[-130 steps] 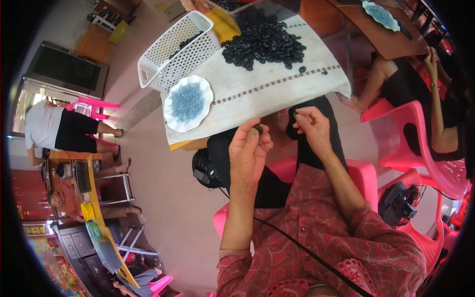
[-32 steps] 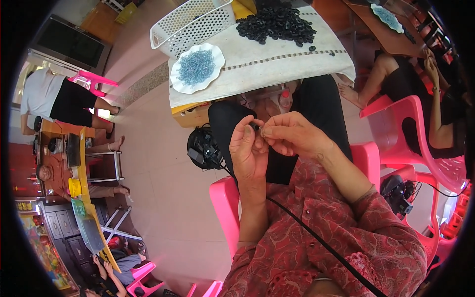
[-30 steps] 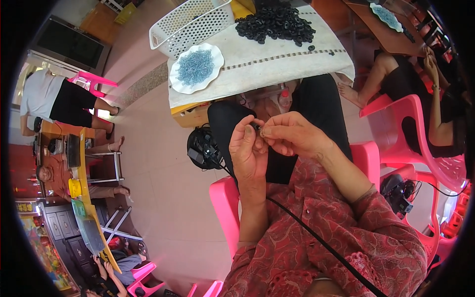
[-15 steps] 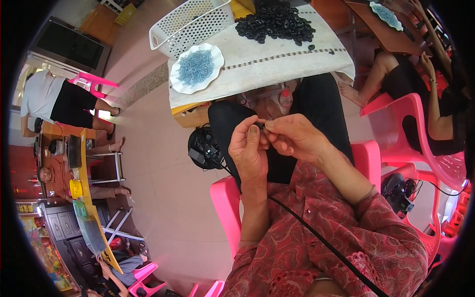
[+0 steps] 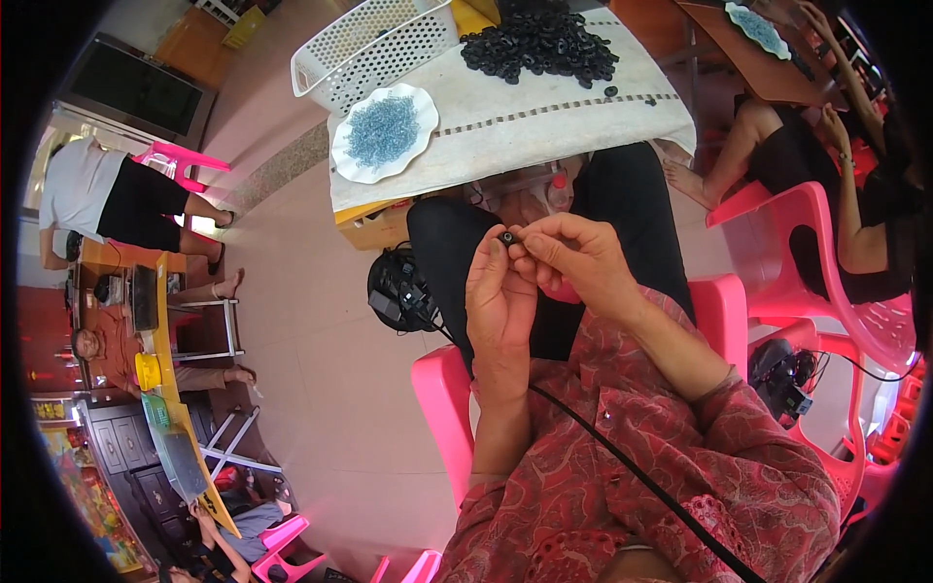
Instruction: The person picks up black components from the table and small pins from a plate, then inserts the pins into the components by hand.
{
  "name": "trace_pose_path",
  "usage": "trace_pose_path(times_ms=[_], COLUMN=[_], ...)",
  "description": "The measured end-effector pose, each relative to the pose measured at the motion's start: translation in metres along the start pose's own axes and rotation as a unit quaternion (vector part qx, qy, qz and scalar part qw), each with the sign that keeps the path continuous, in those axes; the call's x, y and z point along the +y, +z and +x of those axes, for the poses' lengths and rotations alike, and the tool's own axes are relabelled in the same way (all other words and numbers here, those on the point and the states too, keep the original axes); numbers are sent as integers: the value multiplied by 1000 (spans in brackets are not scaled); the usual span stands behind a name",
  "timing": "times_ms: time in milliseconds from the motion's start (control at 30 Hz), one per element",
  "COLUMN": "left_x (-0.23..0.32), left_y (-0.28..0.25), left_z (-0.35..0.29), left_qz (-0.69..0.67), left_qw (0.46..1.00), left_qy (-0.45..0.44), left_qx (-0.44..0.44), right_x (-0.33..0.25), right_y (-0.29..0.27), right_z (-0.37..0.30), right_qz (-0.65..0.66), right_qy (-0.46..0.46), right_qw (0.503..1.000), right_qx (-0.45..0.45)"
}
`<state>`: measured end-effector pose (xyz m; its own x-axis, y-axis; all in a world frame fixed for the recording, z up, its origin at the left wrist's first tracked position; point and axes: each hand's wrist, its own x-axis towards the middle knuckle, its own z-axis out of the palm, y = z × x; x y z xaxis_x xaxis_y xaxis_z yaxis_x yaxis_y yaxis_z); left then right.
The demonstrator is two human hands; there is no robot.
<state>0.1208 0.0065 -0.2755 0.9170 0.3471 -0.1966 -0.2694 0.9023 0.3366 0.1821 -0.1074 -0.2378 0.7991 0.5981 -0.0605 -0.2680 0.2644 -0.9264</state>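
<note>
Above my lap, my left hand pinches a small black ring-shaped part between thumb and fingertips, its round hole showing. My right hand is closed right beside it, thumb and forefinger pressed together at the part's edge; whatever sits in that pinch is too small to make out. Past my knees, a cloth-covered table bears a heap of similar black parts. On its left corner stands a white wavy-edged plate holding many tiny clear-blue pieces.
A white perforated basket stands at the table's back left. Below the table are a black bag and a bottle with a red cap. Pink chairs and a seated person are on my right; other people are at left.
The black part has turned so that its hole faces up into view. My left hand has shifted slightly right and opened its palm upward; my right hand stays close to it.
</note>
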Motion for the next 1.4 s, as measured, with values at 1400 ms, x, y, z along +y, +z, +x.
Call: trace_pose_path(times_ms=[1400], left_x=[-2], left_y=[7], left_z=[-6], left_qz=[120], left_qw=[991], left_qy=[33], left_qx=[-53], right_x=[-9], right_y=[-19], right_z=[-1], right_qz=[0], right_qy=[-5], right_qw=[1000], right_qx=[-25])
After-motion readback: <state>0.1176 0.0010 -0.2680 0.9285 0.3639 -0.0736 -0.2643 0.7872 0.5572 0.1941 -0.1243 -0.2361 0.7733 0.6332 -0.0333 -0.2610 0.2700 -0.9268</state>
